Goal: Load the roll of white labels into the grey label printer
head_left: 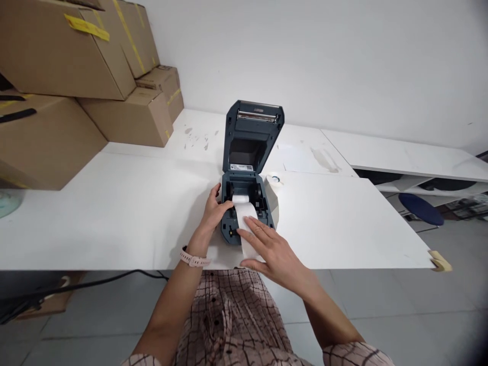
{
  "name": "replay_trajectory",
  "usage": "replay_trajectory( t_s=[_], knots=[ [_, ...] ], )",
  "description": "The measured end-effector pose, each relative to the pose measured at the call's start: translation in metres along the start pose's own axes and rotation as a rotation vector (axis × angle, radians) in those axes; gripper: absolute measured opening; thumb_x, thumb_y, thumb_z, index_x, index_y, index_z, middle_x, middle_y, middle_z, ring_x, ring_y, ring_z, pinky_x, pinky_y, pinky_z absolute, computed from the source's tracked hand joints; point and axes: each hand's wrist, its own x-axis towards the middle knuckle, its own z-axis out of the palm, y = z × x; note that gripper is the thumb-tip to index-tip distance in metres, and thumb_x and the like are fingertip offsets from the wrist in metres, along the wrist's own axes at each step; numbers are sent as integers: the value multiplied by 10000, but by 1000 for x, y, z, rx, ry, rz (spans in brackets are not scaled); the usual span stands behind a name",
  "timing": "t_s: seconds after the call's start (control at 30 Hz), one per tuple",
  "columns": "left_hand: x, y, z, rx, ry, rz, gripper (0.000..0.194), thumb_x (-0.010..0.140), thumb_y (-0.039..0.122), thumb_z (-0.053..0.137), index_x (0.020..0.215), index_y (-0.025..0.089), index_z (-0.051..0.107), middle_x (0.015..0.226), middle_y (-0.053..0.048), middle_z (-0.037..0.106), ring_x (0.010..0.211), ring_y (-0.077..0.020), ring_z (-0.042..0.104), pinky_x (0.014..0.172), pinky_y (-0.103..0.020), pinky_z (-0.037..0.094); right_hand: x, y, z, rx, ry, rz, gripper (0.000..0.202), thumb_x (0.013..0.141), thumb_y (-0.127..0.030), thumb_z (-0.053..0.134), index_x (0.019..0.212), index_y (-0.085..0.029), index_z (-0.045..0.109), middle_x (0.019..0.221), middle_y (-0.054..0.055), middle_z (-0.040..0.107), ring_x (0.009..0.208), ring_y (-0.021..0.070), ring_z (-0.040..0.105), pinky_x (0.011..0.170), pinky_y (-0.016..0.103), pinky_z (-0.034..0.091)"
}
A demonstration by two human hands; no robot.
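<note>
A dark blue-grey label printer (pixel 229 223) stands on the white table near its front edge, its lid (pixel 249 142) raised. Inside lies a white paper roll (pixel 240 199), and a strip of label paper (pixel 246 211) runs from it over the printer's front toward me. My left hand (pixel 213 211) grips the printer's left side, fingers along the outer wall and thumb reaching over the rim beside the roll. Flat on the paper strip rests my right hand (pixel 267 249), its fingers stretched out and its thumb apart near the table edge.
Cardboard boxes (pixel 125 114) with yellow tape are stacked at the back left. A white roll (pixel 272 180) is partly hidden behind the printer's right side. A black cable (pixel 95 283) hangs below the table at left. A blue stool (pixel 421 208) stands at far right.
</note>
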Motion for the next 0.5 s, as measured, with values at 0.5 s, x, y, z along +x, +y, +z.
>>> replay_trajectory(
  t_s=[0.5],
  knots=[
    [-3,9,3,-28,-38,2,819,726,226,735,1499,213,463,1546,-136,526,1375,-330,555,1093,-444,509,3,-15,4,-58,-9,59,610,910,12,536,1502,-134,498,1615,211,467,1499,353,461,1094,564,564]
  ],
)
